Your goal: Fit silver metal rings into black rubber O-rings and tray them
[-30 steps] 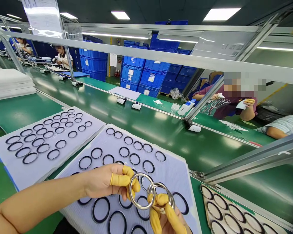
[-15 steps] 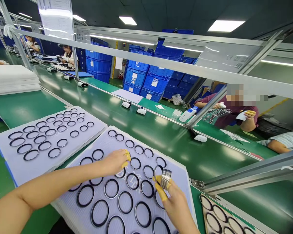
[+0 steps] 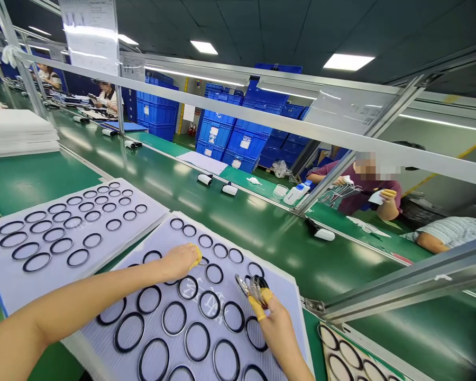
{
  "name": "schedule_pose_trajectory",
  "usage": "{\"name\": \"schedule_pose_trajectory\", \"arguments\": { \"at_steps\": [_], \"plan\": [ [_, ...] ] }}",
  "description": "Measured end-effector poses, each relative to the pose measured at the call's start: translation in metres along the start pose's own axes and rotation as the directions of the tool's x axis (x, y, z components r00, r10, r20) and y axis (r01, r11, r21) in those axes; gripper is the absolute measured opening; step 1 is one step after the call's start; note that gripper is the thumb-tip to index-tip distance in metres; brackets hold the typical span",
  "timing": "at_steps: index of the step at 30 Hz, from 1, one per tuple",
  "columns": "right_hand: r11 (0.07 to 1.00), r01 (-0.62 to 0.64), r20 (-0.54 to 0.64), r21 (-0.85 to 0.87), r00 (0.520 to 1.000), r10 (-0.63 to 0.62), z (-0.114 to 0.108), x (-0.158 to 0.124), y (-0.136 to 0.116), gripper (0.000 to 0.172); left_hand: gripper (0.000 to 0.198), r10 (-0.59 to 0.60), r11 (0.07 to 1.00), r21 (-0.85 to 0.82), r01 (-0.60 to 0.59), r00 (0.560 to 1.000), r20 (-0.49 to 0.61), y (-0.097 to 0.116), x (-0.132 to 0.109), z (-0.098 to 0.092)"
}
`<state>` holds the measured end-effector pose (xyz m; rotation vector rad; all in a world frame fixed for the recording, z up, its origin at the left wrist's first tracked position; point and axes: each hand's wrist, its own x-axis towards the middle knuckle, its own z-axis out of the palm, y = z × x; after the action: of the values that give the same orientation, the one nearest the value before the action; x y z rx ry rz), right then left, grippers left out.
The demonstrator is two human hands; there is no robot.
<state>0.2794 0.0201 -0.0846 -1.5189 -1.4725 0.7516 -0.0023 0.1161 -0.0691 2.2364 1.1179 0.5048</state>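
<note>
My left hand (image 3: 184, 261), with yellow finger covers, reaches across a white foam sheet (image 3: 289, 296) laid out with rows of dark rings. Its fingertips are pinched at the edge of one small ring (image 3: 204, 261), which they partly hide. Between the yellow-covered fingers of my right hand (image 3: 275, 320) is a bunch of shiny rings (image 3: 256, 288), held just above the sheet's right side. One of these leans out to the left of the bunch. Beneath my hands, each black ring (image 3: 209, 304) lies flat, apart from its neighbours.
A second foam sheet (image 3: 115, 241) with rings lies at left, before a white foam stack (image 3: 19, 132). More rings sit on a tan board (image 3: 328, 365) at lower right. A metal frame (image 3: 420, 286) crosses the right side; a co-worker (image 3: 341, 185) works across the green belt (image 3: 257, 222).
The view has shifted slightly. My left hand has drawn back a little to the left, revealing a small ring at its fingertips. The rings in my right hand have turned and fanned out.
</note>
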Motion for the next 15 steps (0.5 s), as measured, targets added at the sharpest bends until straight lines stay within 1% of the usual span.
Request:
{"name": "schedule_pose_trajectory", "arguments": {
  "at_steps": [2, 3, 5, 6, 7, 8, 9, 10, 11, 12, 15],
  "plan": [
    [0.975, -0.122, -0.027, 0.184, 0.991, 0.129, -0.003, -0.020, -0.012, 0.037, 0.016, -0.031, 0.988, -0.154, 0.026, 0.999, -0.029, 0.015, -0.010, -0.003],
    [0.949, -0.162, -0.023, 0.271, 0.984, 0.174, -0.003, -0.032, -0.019, 0.041, 0.020, -0.035, 0.971, -0.235, 0.029, 0.999, -0.022, 0.024, -0.017, -0.005],
    [0.867, -0.215, 0.002, 0.450, 0.971, 0.240, -0.001, -0.053, -0.037, 0.043, 0.027, -0.026, 0.923, -0.383, 0.027, 1.000, 0.008, 0.045, -0.031, -0.010],
    [0.801, -0.233, 0.022, 0.551, 0.964, 0.265, 0.001, -0.062, -0.047, 0.042, 0.032, -0.022, 0.877, -0.479, 0.033, 0.999, 0.027, 0.056, -0.038, -0.012],
    [0.672, -0.263, 0.072, 0.692, 0.951, 0.300, 0.003, -0.069, -0.056, 0.037, 0.033, -0.031, 0.715, -0.695, 0.075, 0.997, 0.075, 0.066, -0.045, -0.014],
    [0.566, -0.274, 0.109, 0.777, 0.945, 0.308, 0.005, -0.075, -0.064, 0.034, 0.034, -0.031, 0.562, -0.818, 0.121, 0.992, 0.126, 0.075, -0.051, -0.016],
    [0.485, -0.281, 0.141, 0.828, 0.942, 0.305, 0.006, -0.080, -0.071, 0.032, 0.034, -0.029, 0.440, -0.884, 0.158, 0.986, 0.162, 0.083, -0.056, -0.017],
    [0.429, -0.285, 0.162, 0.857, 0.940, 0.300, 0.008, -0.083, -0.077, 0.030, 0.034, -0.021, 0.329, -0.925, 0.190, 0.981, 0.194, 0.090, -0.060, -0.018],
    [0.413, -0.287, 0.171, 0.864, 0.940, 0.295, 0.009, -0.086, -0.081, 0.029, 0.033, -0.012, 0.263, -0.941, 0.213, 0.976, 0.218, 0.095, -0.063, -0.019],
    [0.408, -0.291, 0.177, 0.866, 0.939, 0.295, 0.010, -0.087, -0.083, 0.029, 0.031, -0.002, 0.218, -0.949, 0.228, 0.972, 0.234, 0.099, -0.065, -0.020],
    [0.380, -0.296, 0.183, 0.877, 0.934, 0.307, 0.011, -0.091, -0.086, 0.029, 0.027, 0.023, 0.121, -0.955, 0.271, 0.961, 0.275, 0.105, -0.067, -0.021]
  ]
}}
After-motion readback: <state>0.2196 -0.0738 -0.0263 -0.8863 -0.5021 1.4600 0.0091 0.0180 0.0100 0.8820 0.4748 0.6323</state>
